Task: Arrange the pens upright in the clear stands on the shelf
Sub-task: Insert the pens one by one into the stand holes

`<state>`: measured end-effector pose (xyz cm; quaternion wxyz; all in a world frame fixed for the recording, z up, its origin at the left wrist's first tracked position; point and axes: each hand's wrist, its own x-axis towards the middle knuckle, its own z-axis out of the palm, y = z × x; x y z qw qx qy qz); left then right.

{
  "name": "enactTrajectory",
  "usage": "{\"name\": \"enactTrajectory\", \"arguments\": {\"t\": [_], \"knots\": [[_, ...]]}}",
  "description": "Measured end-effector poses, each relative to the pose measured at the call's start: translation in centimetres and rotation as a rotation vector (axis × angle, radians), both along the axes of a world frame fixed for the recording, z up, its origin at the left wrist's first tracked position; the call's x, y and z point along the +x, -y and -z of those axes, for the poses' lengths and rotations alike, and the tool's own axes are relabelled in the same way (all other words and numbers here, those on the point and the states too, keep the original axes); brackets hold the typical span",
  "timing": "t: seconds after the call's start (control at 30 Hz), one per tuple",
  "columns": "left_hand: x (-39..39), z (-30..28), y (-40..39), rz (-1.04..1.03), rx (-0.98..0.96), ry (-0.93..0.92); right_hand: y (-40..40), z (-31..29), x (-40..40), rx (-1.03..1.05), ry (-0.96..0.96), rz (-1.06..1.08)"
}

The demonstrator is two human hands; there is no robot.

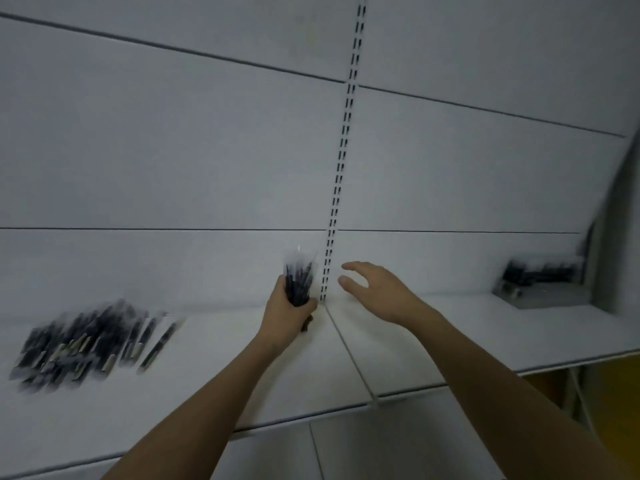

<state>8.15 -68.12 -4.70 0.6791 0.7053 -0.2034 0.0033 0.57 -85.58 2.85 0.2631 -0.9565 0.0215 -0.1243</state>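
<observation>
White shelf, no legible writing, blurred | left hand grips upright bundle of pens just left of slotted upright | right hand apart, fingers spread, holding nothing, just right of upright | loose pens far left; clear stand far right, bare shelf between.

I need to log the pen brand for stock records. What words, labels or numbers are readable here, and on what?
None can be read.
Pile of pens lying on the shelf: pale patches, too blurred to read.
Bundle of pens in the left hand: blurred, no text visible.
Stand at far right: blurred, no label visible.
</observation>
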Motion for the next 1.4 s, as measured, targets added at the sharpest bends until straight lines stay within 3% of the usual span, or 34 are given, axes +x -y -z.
{"name": "enactTrajectory", "arguments": {"t": [0.37,0.5,0.67,1.0,1.23,1.4], "knots": [[-12.2,-3.0,20.8,0.249,0.015,0.040,21.6,1.5,-17.0,-0.031,-0.058,0.277],[-16.9,-1.9,27.9,0.320,-0.052,-0.042,29.0,3.2,-23.6,0.001,-0.103,0.362],[-20.7,0.3,34.7,0.428,-0.059,-0.174,35.7,3.8,-27.2,0.160,-0.026,0.406],[-18.6,1.4,47.2,0.574,-0.154,-0.399,42.9,6.3,-19.8,0.507,0.114,0.336],[-13.4,1.9,56.1,0.583,-0.148,-0.439,50.6,6.0,-12.8,0.783,0.102,0.345],[-11.2,1.8,60.9,0.574,-0.147,-0.418,56.4,5.9,-10.0,0.859,0.073,0.320]]}}
